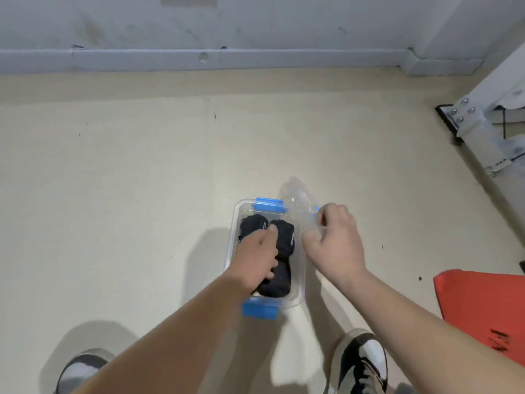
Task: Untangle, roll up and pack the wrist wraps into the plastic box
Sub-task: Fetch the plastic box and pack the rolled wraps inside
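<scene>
Your left grip (257, 258) is down inside the clear plastic box (301, 268) on the floor (142, 194), fingers curled onto the black rolled wrist wraps (284, 240) packed in it. Your right grip (336, 240) pinches the clear lid (298, 199), blurred and tilted at the box's far right corner, beside a blue latch (268, 207).

Figure: head view, as I read it from my remote station. Left forearm (176, 331) at 7 o'clock and right forearm (426, 322) at 4 o'clock are bare from frame edge to left hand (255, 257) and right hand (335, 243). Right shoe (360, 362), 5 o'clock: black overlays on white panels. Left shoe (82, 368), 7 o'clock: grey and white (partly hidden by the arm).
</scene>
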